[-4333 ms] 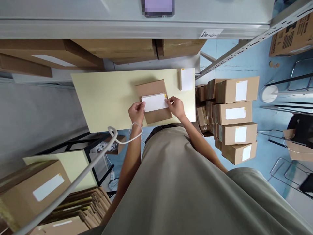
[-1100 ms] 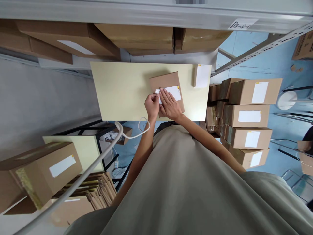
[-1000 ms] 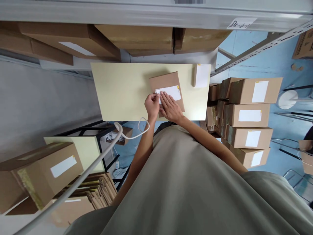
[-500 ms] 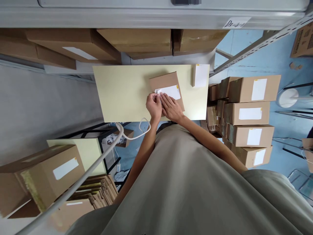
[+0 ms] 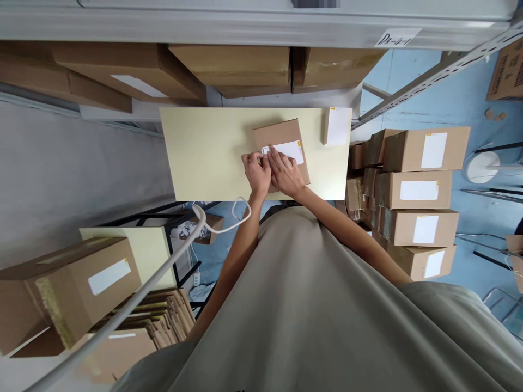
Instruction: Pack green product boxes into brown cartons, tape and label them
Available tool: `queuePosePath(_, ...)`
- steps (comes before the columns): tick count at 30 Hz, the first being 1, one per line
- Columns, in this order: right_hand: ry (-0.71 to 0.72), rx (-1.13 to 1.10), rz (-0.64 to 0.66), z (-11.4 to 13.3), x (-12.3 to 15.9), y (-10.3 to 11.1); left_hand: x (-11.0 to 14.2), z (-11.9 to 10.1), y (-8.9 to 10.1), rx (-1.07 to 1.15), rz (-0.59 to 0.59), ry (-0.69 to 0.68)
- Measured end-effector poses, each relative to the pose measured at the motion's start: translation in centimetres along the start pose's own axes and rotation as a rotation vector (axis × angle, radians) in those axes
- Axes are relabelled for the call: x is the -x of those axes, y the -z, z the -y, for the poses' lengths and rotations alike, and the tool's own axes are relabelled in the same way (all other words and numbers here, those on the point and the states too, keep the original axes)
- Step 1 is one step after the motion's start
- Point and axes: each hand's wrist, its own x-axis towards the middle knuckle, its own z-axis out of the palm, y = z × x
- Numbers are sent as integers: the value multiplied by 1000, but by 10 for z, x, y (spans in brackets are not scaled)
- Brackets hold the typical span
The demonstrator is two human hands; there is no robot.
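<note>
A small brown cardboard box (image 5: 278, 130) lies slightly turned on the pale yellow tabletop (image 5: 204, 152). On its top face is a white label (image 5: 291, 150) with a small yellow mark at its right end. My right hand (image 5: 286, 175) lies over the label with its fingers stretched out, covering the middle. At the label's left end, my left hand (image 5: 258, 173) has its fingers curled and pinched at the edge. White layers show a little apart there, partly hidden by the fingers. The two hands touch or nearly touch.
A white stack of labels (image 5: 338, 126) sits at the table's right end. Labelled cartons (image 5: 417, 190) are piled to the right. Shelved boxes (image 5: 229, 65) stand behind the table. A white bent tube (image 5: 143, 288) crosses the lower left, near flattened cartons (image 5: 171, 316).
Earlier both hands held the label by its ends over the box. Since then the right hand has come to lie flat on it, while the left has worked at the left end.
</note>
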Motion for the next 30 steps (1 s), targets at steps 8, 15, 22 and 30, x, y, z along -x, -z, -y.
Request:
queuePosePath(8,46,-19,22,-2,18,0,-6,14,1,9,40,4)
queuePosePath(15,-21,36,31,7,-12,11,1,38,1,29,113,52)
queuePosePath(22,-21,14,16,14,-4,4,14,41,7,25,149,33)
queuePosePath(30,-175,-75,-169,-26,61,16,25,22,23,31,219,143)
